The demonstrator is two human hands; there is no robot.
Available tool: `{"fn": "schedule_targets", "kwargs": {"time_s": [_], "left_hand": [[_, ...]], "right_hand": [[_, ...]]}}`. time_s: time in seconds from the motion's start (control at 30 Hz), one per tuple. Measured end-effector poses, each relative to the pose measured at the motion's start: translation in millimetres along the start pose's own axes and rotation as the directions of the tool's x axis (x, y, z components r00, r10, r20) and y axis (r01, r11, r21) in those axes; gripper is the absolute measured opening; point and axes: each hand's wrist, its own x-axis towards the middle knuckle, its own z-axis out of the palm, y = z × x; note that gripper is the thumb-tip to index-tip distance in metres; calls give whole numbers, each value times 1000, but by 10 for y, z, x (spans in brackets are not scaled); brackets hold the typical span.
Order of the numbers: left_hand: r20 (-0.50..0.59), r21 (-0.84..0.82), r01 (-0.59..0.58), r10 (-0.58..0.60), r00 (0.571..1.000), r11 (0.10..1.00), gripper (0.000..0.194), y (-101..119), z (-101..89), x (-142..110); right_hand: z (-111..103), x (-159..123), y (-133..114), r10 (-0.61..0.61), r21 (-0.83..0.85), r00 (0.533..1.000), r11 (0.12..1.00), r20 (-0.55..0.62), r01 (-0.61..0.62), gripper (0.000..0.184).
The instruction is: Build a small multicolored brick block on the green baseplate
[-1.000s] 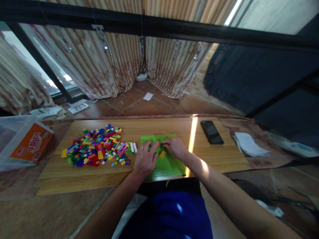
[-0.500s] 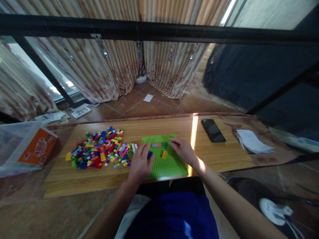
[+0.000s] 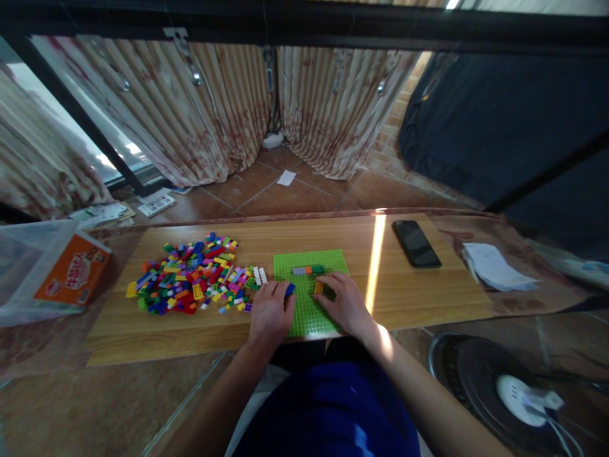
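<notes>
A green studded baseplate lies on the wooden board in front of me. Near its far edge a short row of bricks, grey, orange and green, sits on the studs. My left hand is over the plate's left edge, a blue brick pinched between thumb and fingers. Over the right half, my right hand has thumb and fingertips closed about a yellow brick, which is at the plate's surface.
A large pile of mixed bricks spreads over the left of the wooden board, with white bricks beside the plate. A black phone and papers lie to the right. A clear plastic bin stands far left.
My right hand has come from the row's right end back toward me and onto the yellow brick. My left hand keeps the blue brick. The view has shifted slightly.
</notes>
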Motion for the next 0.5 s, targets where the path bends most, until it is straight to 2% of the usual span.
{"fn": "schedule_targets", "kwargs": {"time_s": [0.1,0.23,0.5], "left_hand": [[2,34,29,-29,1000,999,18,36,19,51],[-47,82,97,-94,994,992,18,122,92,116],[-57,98,215,-210,976,972,27,208,172,187]], "right_hand": [[16,-21,16,47,60,998,997,-50,-44,28],[36,-47,23,106,124,991,988,-88,-94,31],[51,-71,39,86,126,991,989,-98,-73,32]]}}
